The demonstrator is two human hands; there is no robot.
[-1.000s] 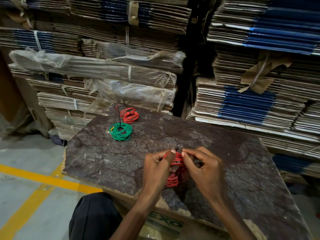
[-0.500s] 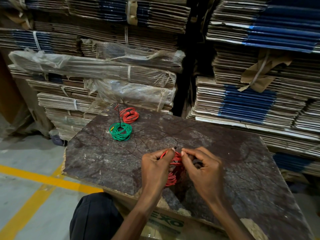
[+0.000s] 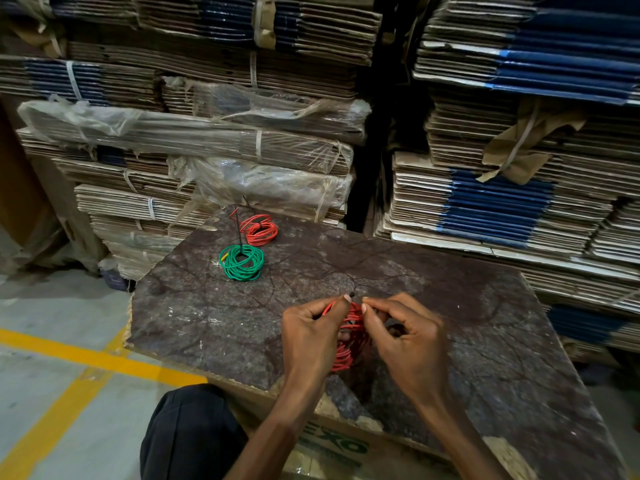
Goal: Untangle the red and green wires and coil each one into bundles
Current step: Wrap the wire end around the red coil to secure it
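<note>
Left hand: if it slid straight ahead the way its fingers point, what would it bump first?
Probably bare board; the left hand aims just right of the green coil, though depth is unclear.

warehouse | strapped flat cardboard stacks (image 3: 214, 57) | yellow floor lines (image 3: 93, 358)

Only readable text: green letters "EXO" on the cardboard box (image 3: 332, 445) under the counter (image 3: 207, 323), near edge, btwn the two forearms; the word's start is cut off by the counter edge, so likely partial. Nothing legible on the cardboard stacks (image 3: 485, 202) behind; no nos. or signs.
</note>
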